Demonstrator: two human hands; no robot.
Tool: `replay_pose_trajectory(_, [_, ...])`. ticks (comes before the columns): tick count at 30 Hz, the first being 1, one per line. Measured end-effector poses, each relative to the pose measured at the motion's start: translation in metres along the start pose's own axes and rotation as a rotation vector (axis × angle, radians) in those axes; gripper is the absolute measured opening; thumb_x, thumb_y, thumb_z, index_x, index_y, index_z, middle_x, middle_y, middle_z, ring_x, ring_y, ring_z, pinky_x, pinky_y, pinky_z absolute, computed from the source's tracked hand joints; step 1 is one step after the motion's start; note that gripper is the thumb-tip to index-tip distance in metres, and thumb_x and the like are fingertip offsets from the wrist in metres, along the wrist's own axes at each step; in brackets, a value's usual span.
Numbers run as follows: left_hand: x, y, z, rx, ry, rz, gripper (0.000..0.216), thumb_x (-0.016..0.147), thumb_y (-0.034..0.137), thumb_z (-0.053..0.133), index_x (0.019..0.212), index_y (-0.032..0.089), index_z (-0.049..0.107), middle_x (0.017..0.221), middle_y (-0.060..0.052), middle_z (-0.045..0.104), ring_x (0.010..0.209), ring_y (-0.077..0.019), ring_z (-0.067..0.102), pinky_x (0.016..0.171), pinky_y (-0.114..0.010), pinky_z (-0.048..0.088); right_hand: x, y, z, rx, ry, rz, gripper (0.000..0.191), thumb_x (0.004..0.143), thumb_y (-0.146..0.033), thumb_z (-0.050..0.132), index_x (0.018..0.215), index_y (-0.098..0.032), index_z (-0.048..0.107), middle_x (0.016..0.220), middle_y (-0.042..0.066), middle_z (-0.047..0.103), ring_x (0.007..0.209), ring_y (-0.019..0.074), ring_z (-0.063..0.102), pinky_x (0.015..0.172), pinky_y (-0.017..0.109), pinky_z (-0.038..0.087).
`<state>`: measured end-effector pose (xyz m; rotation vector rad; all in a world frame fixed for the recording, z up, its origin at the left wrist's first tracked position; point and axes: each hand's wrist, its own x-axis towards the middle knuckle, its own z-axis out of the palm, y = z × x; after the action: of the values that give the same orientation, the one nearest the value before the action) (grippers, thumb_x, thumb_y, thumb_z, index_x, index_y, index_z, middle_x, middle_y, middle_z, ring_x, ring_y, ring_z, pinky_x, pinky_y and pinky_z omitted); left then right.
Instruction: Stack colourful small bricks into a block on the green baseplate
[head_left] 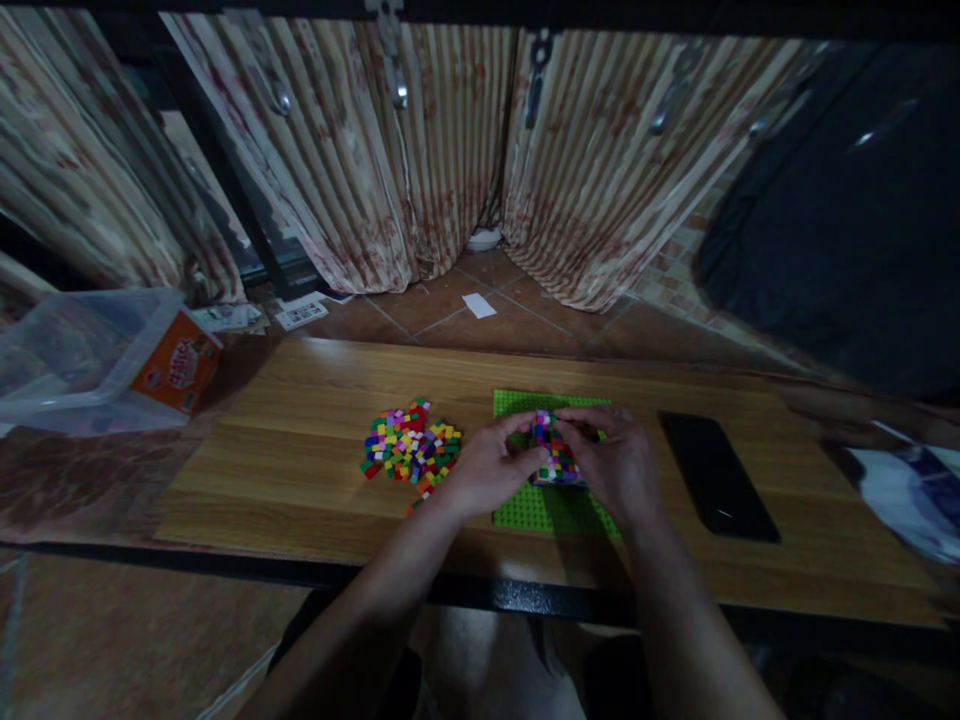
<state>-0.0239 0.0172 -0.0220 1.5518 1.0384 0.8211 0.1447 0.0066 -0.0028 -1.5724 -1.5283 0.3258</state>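
Table (300, 430) bears brick pile (409, 448), presumably left for easy reach. Left hand (491, 462) and right hand (619, 462): fingers closed on block (559, 464), seemingly steadying it.

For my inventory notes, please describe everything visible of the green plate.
The green plate is flat, rectangular and studded, apparently plastic. It lies on the wooden tabletop, between the loose bricks and the black device. The brick block, left hand and right hand partly hide it; contact with them is unclear.
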Motion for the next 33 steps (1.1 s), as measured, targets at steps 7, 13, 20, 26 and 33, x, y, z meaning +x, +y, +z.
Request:
replay_pose_trajectory(7, [0.0005, -0.0020, 0.0011, 0.010, -0.008, -0.008, 0.054, 0.081, 0.034, 0.063, 0.133, 0.025, 0.054, 0.117, -0.004, 0.064, 0.058, -0.0063, 0.053, 0.057, -0.022, 0.046, -0.0012, -0.0023, 0.0021, -0.073, 0.033, -0.058, 0.016, 0.079, -0.031, 0.062, 0.079, -0.022, 0.076, 0.077, 0.005, 0.071, 0.079, 0.0224, 0.060, 0.076, 0.038, 0.046])
replay_pose_trajectory(13, [-0.0004, -0.0014, 0.0002, 0.061, -0.002, 0.005, 0.053, 0.081, 0.035, 0.063, 0.133, 0.027, 0.054, 0.116, -0.003, 0.065, 0.062, -0.0082, 0.055, 0.059, -0.024, 0.048, 0.0006, -0.0011, 0.0023, -0.094, 0.031, -0.094, 0.016, 0.079, -0.030, 0.061, 0.076, -0.021, 0.073, 0.082, 0.006, 0.072, 0.081, 0.0218, 0.061, 0.078, 0.037, 0.046])
replay_pose_trajectory(20, [-0.0009, 0.0011, 0.0001, 0.102, -0.003, -0.005, 0.055, 0.081, 0.036, 0.063, 0.134, 0.026, 0.053, 0.117, -0.004, 0.065, 0.065, -0.0095, 0.056, 0.062, -0.025, 0.049, 0.0000, -0.0010, 0.0019, -0.085, 0.028, -0.070, 0.017, 0.078, -0.031, 0.061, 0.072, -0.020, 0.072, 0.082, 0.007, 0.071, 0.080, 0.0223, 0.061, 0.077, 0.038, 0.046])
replay_pose_trajectory(26, [-0.0026, 0.0028, 0.0002, 0.097, -0.017, -0.016, 0.056, 0.081, 0.036, 0.062, 0.136, 0.028, 0.052, 0.116, -0.003, 0.066, 0.058, -0.0079, 0.053, 0.056, -0.023, 0.046, 0.0001, -0.0019, 0.0023, -0.094, 0.006, -0.057, 0.018, 0.079, -0.030, 0.058, 0.072, -0.020, 0.071, 0.083, 0.007, 0.071, 0.082, 0.0219, 0.062, 0.079, 0.038, 0.046])
replay_pose_trajectory(33, [-0.0038, 0.0043, 0.0006, 0.106, -0.007, 0.003, 0.057, 0.081, 0.037, 0.062, 0.137, 0.026, 0.052, 0.113, -0.003, 0.069, 0.057, -0.0094, 0.054, 0.055, -0.024, 0.046, 0.0036, 0.0008, 0.0040, -0.039, -0.003, -0.006, 0.020, 0.078, -0.032, 0.058, 0.068, -0.021, 0.069, 0.081, 0.005, 0.070, 0.079, 0.0207, 0.063, 0.078, 0.036, 0.048])
